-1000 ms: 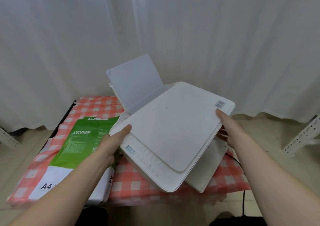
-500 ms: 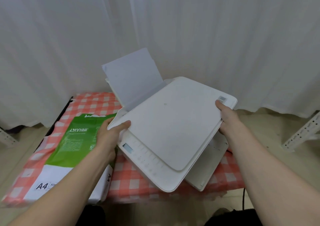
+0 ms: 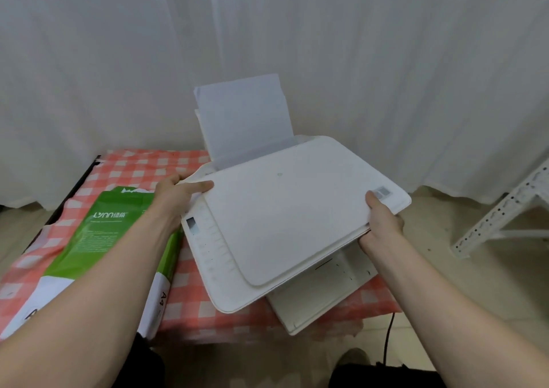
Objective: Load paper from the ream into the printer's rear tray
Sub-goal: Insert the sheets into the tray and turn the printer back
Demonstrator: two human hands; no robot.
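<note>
A white printer (image 3: 285, 218) sits at an angle on a low table with a red-and-white checked cloth (image 3: 142, 169). A stack of white paper (image 3: 243, 120) stands upright in its rear tray. My left hand (image 3: 175, 196) grips the printer's left edge, thumb on top. At the right front corner my right hand (image 3: 381, 224) holds the printer, thumb on the lid and fingers underneath. The green-and-white A4 ream (image 3: 101, 248) lies flat to the left of the printer, under my left forearm.
White curtains (image 3: 386, 60) hang close behind the table. A white perforated metal frame (image 3: 502, 212) stands on the floor at the right. The printer's output tray (image 3: 320, 292) sticks out past the table's front edge, and a black cable (image 3: 387, 337) hangs below it.
Both hands closed on the printer's sides, and the printer has turned so that its rear tray faces more squarely away from me. The view shifted slightly.
</note>
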